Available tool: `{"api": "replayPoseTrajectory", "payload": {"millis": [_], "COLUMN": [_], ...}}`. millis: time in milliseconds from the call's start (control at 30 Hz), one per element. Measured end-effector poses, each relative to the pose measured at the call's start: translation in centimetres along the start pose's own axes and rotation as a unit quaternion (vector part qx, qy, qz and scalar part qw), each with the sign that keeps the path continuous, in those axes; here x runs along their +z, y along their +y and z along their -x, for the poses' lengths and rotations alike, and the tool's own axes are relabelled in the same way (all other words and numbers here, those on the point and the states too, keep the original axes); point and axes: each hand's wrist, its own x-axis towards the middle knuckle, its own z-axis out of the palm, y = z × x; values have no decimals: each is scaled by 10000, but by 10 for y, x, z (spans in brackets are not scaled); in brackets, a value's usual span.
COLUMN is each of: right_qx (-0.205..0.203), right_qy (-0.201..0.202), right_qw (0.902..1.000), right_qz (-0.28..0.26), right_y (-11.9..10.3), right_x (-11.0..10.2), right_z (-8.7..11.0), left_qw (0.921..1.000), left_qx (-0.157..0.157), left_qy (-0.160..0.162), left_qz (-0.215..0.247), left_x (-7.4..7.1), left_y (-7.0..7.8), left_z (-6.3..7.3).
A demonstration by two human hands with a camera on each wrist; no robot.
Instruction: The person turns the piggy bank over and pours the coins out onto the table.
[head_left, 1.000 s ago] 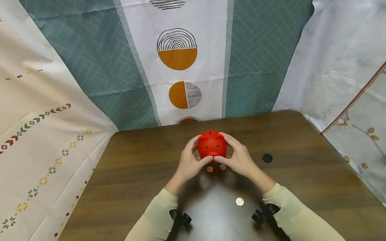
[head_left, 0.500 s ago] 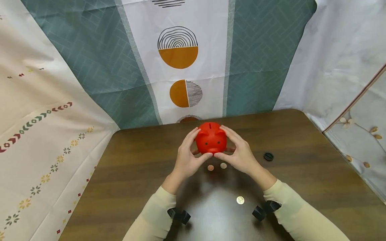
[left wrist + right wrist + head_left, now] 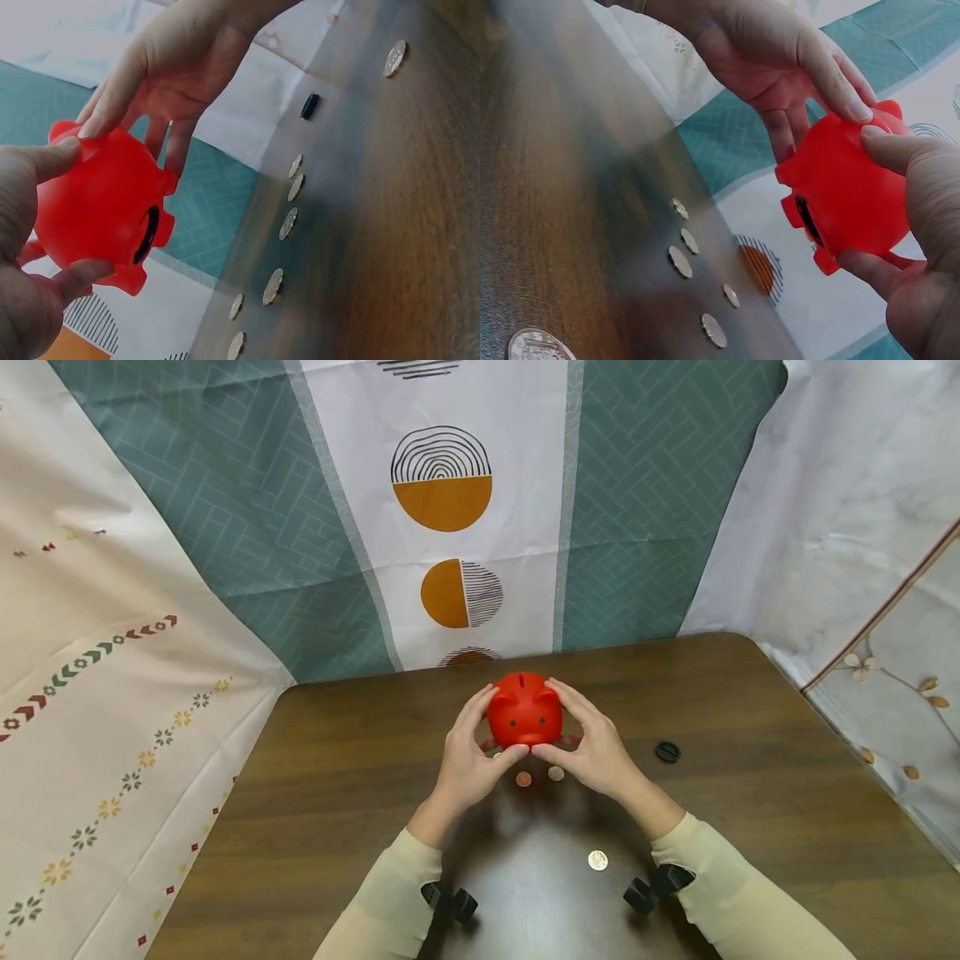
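Observation:
Both hands hold a red piggy bank [image 3: 525,714] above the table, with its snout toward me and the coin slot on top. My left hand [image 3: 467,762] grips its left side and my right hand [image 3: 597,750] its right side, thumbs meeting under the snout. In the left wrist view a dark round opening [image 3: 147,234] shows in its underside, between the stubby feet. Several coins lie on the table beneath, among them a copper coin [image 3: 523,779] and a silvery coin [image 3: 556,773]. In the head view the piggy bank and hands hide some of them.
A black round plug [image 3: 667,752] lies on the wooden table [image 3: 337,827], right of the right hand. Nearer me is another coin [image 3: 597,860]. A patterned cloth [image 3: 480,527] hangs behind the table's far edge. Each wrist wears a black camera mount.
The piggy bank rose and tipped slightly in both hands, then came down a little. A coin edge now shows beside the left thumb. The plug and nearest coin stay put.

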Motion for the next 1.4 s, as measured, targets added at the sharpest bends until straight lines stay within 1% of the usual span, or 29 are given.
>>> {"api": "replayPoseTrajectory", "payload": {"millis": [167, 300, 433, 500, 633, 700, 867, 967, 1100, 1233, 1400], "right_qx": [94, 132, 57, -21, -63, -40, -78, -149, -214, -294, -362], "right_qy": [-189, -222, -275, -357, -663, -838, -1163, -1293, -1368, -1447, -1500], "right_qw": [9998, 9997, 9996, 9993, 9977, 9963, 9930, 9911, 9898, 9883, 9872], "right_qz": [14, 15, -48, -65, -120, -167, -215, -270, -319, -388, -399], "right_y": [-3, -8, -15, -20, -31, -28, -10, -11, -13, -15, -15], "right_x": [-6, -13, -19, -21, -27, -29, -31, -33, -34, -33, -24], "right_z": [-2, -4, -10, -14, -22, -25, -34, -36, -34, -27, -16], "left_qw": [10000, 9999, 9996, 9996, 9996, 9994, 9996, 9996, 9993, 9982, 9956], "left_qx": [31, 127, 208, 168, -11, -53, 161, 173, 61, -59, -176], "left_qy": [65, 101, 181, 192, -13, -142, -208, -229, -361, -589, -914], "left_qz": [20, 54, -4, -92, -288, -311, -142, -50, -39, -84, -115], "left_x": [4, 6, 5, 3, -3, -8, -19, -23, -28, -34, -44], "left_y": [2, 4, 9, 12, 19, 21, 24, 26, 30, 31, 31], "left_z": [-1, -4, -9, -11, -15, -16, -17, -15, -11, -5, 6]}}
